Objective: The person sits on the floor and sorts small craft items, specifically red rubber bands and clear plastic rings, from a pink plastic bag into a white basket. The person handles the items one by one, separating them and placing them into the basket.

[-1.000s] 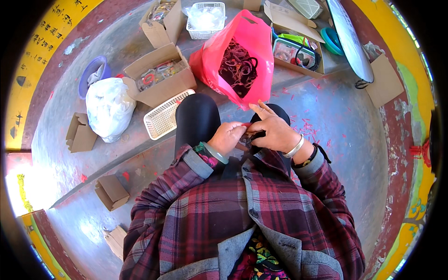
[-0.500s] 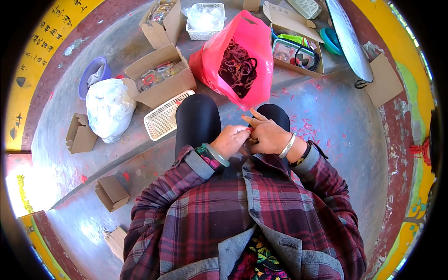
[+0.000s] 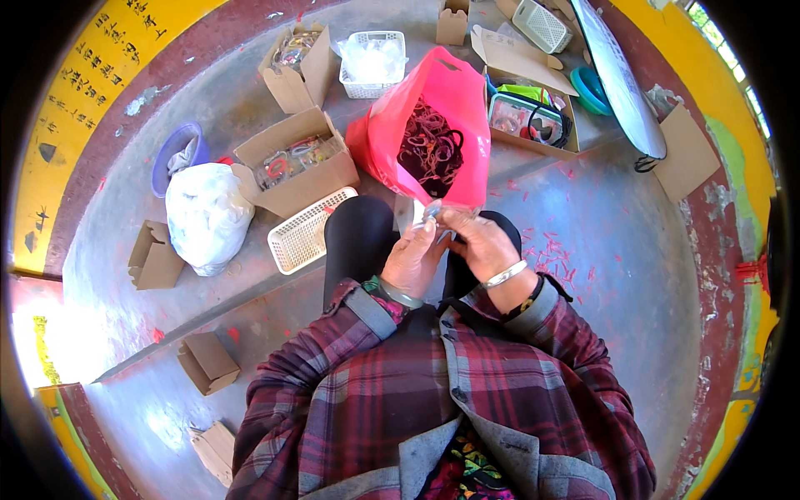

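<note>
My left hand [image 3: 412, 262] and my right hand [image 3: 487, 250] are close together over my lap, at the near edge of a large pink plastic bag [image 3: 467, 171]. Thumbs and fingers of both hands are pinched around a small, pale, see-through piece that looks like plastic [image 3: 431, 212]; its exact kind is too small to tell. Inside the open pink bag lies a tangle of dark red and pink cords [image 3: 429, 150]. A green bangle sits on my left wrist and a silver one on my right.
Left of the bag are a cardboard box of small packets [image 3: 312, 187], a cream basket [image 3: 292, 252] and a stuffed white plastic bag [image 3: 208, 218]. Beyond stands a white basket [image 3: 371, 87]. At right are an open carton [image 3: 533, 150] and red scraps [image 3: 558, 258] on the floor.
Both hands have risen slightly toward the pink bag, and a pale see-through piece now shows between their fingertips. My right fingers, spread before, have closed in. The whole view has shifted a little.
</note>
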The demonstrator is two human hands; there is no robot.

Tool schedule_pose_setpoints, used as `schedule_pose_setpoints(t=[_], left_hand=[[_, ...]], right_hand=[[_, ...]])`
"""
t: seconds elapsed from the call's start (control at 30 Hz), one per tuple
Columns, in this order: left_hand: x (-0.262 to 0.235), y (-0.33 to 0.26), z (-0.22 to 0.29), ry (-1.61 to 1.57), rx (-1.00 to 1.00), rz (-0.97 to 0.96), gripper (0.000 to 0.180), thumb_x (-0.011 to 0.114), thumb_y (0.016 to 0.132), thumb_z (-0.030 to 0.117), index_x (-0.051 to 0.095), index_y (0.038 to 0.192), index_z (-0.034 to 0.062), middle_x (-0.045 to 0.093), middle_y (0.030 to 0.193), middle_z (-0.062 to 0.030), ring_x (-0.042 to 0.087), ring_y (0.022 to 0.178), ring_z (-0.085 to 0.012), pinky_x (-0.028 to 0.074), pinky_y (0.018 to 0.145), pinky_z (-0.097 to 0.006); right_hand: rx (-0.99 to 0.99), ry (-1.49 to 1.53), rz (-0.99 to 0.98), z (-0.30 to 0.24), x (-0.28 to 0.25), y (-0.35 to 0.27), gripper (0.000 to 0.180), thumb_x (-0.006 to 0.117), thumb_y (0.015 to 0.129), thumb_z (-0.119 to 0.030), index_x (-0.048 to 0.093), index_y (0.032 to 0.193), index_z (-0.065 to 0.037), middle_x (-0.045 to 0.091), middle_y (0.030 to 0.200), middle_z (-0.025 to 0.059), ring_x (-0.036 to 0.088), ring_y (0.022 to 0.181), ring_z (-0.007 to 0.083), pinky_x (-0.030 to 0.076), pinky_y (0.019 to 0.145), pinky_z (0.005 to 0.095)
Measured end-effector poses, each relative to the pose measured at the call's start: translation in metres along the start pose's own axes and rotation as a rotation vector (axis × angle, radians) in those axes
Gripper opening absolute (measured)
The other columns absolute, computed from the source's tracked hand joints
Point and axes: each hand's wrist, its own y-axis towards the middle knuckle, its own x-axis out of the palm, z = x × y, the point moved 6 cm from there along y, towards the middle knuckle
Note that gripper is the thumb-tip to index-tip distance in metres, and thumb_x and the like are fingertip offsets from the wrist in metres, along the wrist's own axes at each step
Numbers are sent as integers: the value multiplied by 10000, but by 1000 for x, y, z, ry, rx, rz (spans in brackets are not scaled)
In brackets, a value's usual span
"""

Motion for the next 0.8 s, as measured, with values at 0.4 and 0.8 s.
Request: schedule_pose_setpoints(t=[0.4, 0.8], left_hand=[[-31, 2, 27, -173, -3, 176, 331, 372, 927, 224, 458, 1170, 16, 544, 1156, -194, 517, 1100, -317, 403, 954, -439], [-17, -1, 23, -236, -109, 173, 321, 335, 940, 233, 474, 1126, 12, 547, 1123, -218, 529, 1069, -331, 430, 931, -447]], right_hand=[[-1008, -1245, 132, -57, 21, -53, 190, 659, 725, -129, 698, 910, -114, 370, 1355, 199, 321, 1271, 377, 322, 987, 428], [-1192, -1336, -38, -53, 32, -69, 204, 704, 654, -117, 710, 858, -118, 395, 1335, 192, 288, 1280, 413, 301, 1009, 449]])
